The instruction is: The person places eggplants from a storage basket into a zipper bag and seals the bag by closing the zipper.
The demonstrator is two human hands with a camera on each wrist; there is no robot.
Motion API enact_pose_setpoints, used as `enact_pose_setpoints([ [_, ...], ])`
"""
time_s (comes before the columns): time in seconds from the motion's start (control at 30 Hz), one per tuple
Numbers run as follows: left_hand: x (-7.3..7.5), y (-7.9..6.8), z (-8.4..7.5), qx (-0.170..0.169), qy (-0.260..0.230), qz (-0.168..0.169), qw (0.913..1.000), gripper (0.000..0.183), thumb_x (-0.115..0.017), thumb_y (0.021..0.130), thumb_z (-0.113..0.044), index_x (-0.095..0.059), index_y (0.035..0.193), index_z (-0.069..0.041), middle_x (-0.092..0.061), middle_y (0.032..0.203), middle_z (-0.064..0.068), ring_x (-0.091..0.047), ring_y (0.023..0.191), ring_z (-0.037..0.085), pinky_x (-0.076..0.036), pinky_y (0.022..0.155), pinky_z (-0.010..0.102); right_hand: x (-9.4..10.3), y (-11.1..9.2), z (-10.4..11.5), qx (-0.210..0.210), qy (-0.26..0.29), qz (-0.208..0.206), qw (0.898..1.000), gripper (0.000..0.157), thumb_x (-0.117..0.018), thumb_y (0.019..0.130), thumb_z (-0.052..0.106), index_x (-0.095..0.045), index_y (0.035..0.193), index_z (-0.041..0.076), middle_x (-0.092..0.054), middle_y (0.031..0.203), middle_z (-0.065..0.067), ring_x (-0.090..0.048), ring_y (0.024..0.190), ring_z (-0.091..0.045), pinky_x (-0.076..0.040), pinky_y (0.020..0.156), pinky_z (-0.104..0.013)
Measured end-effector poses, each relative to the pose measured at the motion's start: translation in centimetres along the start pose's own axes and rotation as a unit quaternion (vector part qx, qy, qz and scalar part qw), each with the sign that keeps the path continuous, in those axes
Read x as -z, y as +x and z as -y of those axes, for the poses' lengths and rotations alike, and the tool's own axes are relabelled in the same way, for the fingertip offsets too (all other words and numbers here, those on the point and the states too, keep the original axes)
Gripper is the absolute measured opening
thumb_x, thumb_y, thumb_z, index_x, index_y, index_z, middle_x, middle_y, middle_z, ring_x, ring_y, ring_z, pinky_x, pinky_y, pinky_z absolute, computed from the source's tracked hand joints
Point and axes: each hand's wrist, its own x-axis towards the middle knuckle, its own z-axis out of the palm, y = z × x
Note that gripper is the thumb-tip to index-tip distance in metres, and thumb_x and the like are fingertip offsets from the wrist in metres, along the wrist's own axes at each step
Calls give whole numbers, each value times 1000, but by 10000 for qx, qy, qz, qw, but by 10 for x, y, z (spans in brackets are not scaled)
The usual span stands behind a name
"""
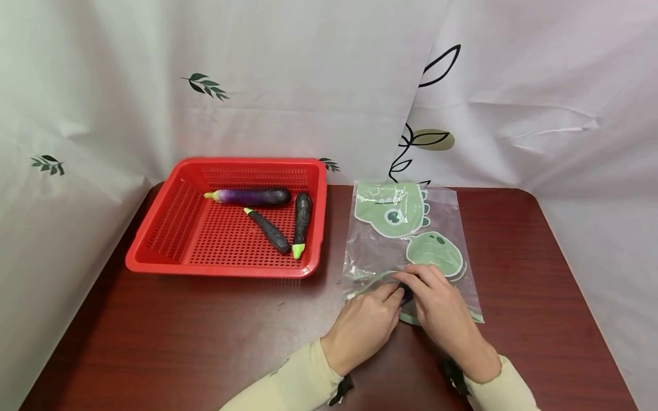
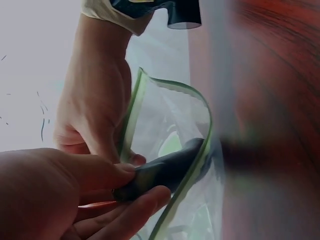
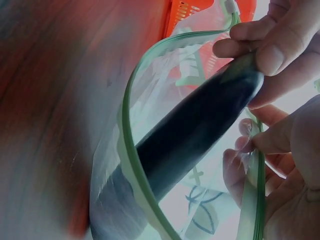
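Note:
My left hand (image 1: pixel 366 321) pinches one end of a dark eggplant (image 3: pixel 200 120) between thumb and fingers. The eggplant slants through the mouth of a clear zip bag (image 1: pixel 372 257), its far part behind the bag's film in the right wrist view. My right hand (image 1: pixel 441 311) pinches the bag's green-edged rim (image 3: pixel 257 195), and the mouth gapes wide around the eggplant. Green cartoon dinosaur prints cover part of the bag, which lies on the table. From the head view the hands hide most of the eggplant.
A red plastic basket (image 1: pixel 226 266) stands to the left on the dark wooden table (image 1: pixel 205 337). Inside it lie a purple eggplant (image 1: pixel 252 197), a thin dark eggplant (image 1: pixel 269 231) and another dark one (image 1: pixel 302 220). White patterned cloth (image 1: pixel 288 74) hangs behind the table.

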Motion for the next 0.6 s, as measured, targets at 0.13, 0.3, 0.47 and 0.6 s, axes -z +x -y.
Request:
enact_pose_setpoints([
  [0.13,-3,0,1,-26,166,-7,9999,18,-63,84,-18,-67,100,-10,-63,98,-2,-64,78,9,-51,61,23,-1,0,0,64,17,-61,10000,34,-44,85,-5,-65,107,9,-57,107,-5,-51,99,-22,-36,89,-29],
  [0.3,-6,1,1,1,331,-25,9994,16,-62,86,-16,-67,100,-10,-62,98,-3,-64,75,9,-50,59,23,-4,2,-1,297,72,-360,9989,34,-40,86,-1,-66,106,8,-58,104,-5,-52,97,-22,-37,88,-29],
  [0.47,-8,3,-2,-73,388,83,9992,23,-53,88,-9,-66,107,-7,-61,100,-1,-63,81,11,-51,68,24,-5,2,0,420,99,-562,9975,39,-29,93,9,-66,105,7,-58,104,-5,-52,95,-22,-36,87,-28],
  [0.6,-9,4,-2,-123,361,53,9993,25,-52,87,-9,-65,108,-4,-61,99,1,-62,82,12,-50,72,24,-6,3,0,422,114,-586,9973,42,-26,96,14,-67,105,7,-59,104,-5,-53,95,-22,-36,87,-28],
])
